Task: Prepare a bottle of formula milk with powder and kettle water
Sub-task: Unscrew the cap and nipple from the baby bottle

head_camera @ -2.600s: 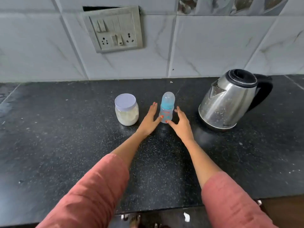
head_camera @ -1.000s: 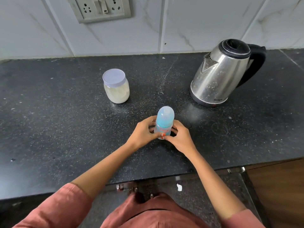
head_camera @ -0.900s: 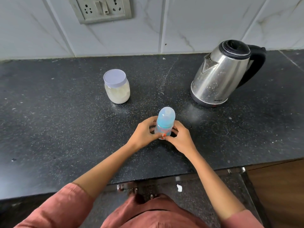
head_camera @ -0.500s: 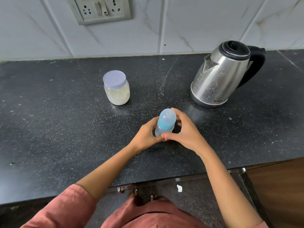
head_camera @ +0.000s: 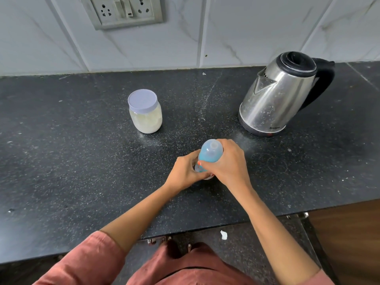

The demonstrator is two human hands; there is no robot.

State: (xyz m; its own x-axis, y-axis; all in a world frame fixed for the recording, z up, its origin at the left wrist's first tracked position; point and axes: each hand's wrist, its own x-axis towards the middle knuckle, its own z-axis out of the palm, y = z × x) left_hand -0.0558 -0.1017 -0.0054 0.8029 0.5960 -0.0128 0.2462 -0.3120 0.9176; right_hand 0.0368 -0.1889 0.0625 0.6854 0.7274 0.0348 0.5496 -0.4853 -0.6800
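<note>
Down at the near edge, salmon-pink sleeves (head_camera: 86, 262) are framing the shot, both forearms reaching out over the black speckled counter (head_camera: 61, 171). Mid-counter, the left hand (head_camera: 185, 171) is wrapping its fingers around the lower body of the baby bottle (head_camera: 209, 155), which is standing upright on the counter, while the right hand (head_camera: 228, 163) is curling its fingers tight round the blue cap section. Further back on the left, the powder jar (head_camera: 145, 111) is sitting with its pale lid on. Back right, the steel kettle (head_camera: 281, 93) is standing well apart, spout facing left. Beyond, a switch plate (head_camera: 125, 11) is hanging on the tiled wall.
</note>
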